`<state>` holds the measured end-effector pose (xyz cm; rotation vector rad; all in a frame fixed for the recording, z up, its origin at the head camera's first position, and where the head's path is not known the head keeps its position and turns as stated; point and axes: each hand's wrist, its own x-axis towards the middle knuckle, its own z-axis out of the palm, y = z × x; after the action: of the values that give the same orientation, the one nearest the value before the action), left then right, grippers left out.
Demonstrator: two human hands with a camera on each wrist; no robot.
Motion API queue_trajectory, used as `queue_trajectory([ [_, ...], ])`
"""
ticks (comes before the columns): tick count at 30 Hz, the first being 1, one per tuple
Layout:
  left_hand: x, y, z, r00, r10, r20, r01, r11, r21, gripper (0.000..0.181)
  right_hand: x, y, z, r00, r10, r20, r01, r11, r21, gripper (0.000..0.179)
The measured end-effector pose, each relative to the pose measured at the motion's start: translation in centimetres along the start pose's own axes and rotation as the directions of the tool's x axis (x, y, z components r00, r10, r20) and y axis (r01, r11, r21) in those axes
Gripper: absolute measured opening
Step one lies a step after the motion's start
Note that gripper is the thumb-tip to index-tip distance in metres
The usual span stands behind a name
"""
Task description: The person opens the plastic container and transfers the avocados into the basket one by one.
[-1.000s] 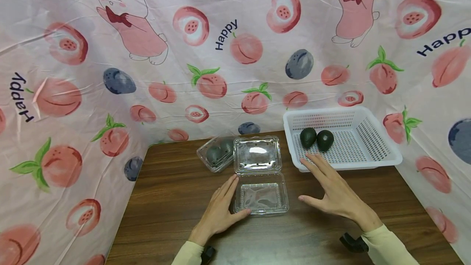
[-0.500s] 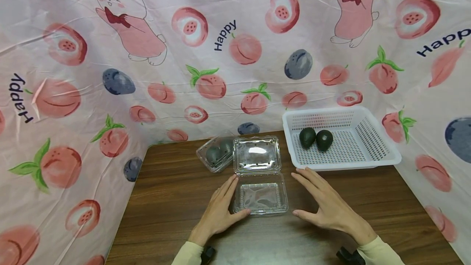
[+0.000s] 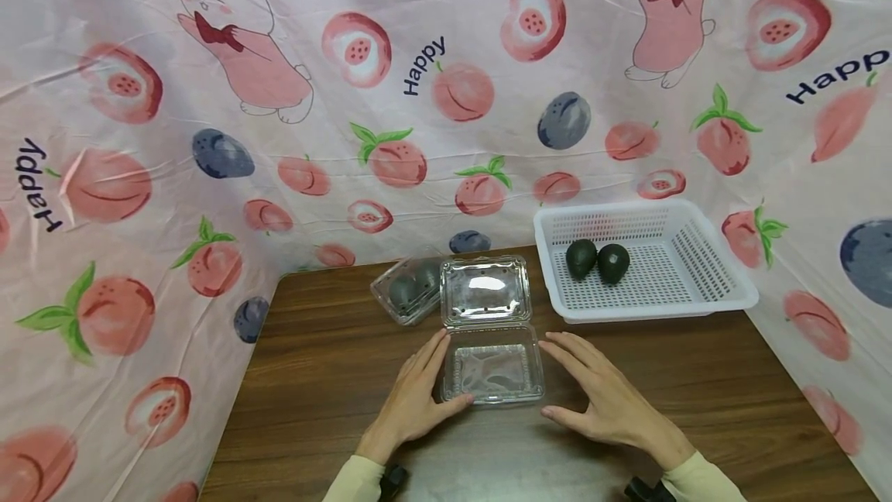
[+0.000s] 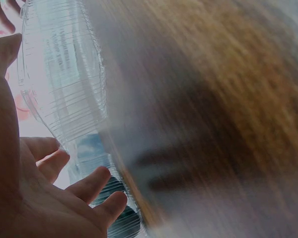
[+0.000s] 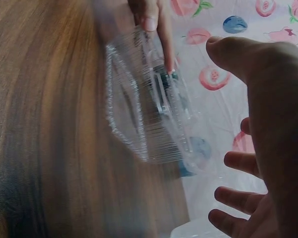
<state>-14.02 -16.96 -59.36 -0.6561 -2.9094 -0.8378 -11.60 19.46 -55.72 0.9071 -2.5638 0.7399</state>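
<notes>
A clear plastic clamshell container (image 3: 493,401) lies on the table with its lid (image 3: 485,302) folded back and no fruit in its base. My left hand (image 3: 413,400) is at its left side, fingers spread and nearly straight. The left thumb meets the front rim and the fingertips meet the back left corner; the left wrist view shows thumb and fingers along the rim (image 4: 24,64). Beside the right edge is my right hand (image 3: 608,401), fingers loosely extended and holding nothing. The right wrist view has the container (image 5: 131,114) a little apart from those fingers.
A white perforated basket (image 3: 707,304) at the back right holds two avocados (image 3: 613,264). Behind the left hand, a second clamshell (image 3: 411,318) stands closed around dark green fruit. A peach-print cloth (image 3: 418,138) hangs behind the brown wooden table (image 3: 313,378).
My right hand has moved left and toward the body, from the front of the basket to the open clamshell's right side. The left hand stays in place.
</notes>
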Motion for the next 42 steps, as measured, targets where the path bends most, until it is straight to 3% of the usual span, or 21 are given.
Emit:
queue_trajectory([
  [18,-0.1,-0.1,0.1,1.0,-0.001,-0.007,0.001,1.0,-0.013,0.111,1.0,1.5,2.8,0.983,0.137,0.118,-0.146,0.987,0.069,0.101],
  [31,-0.2,-0.3,0.1,1.0,-0.002,-0.01,0.002,1.0,-0.013,0.112,1.2,1.7,3.7,0.978,0.161,0.13,-0.172,0.981,0.084,0.097],
  [42,-1.4,-0.6,-0.3,0.999,-0.007,-0.031,0.006,1.0,-0.022,0.112,1.7,0.9,4.1,0.977,0.136,0.164,-0.156,0.981,0.113,0.096],
])
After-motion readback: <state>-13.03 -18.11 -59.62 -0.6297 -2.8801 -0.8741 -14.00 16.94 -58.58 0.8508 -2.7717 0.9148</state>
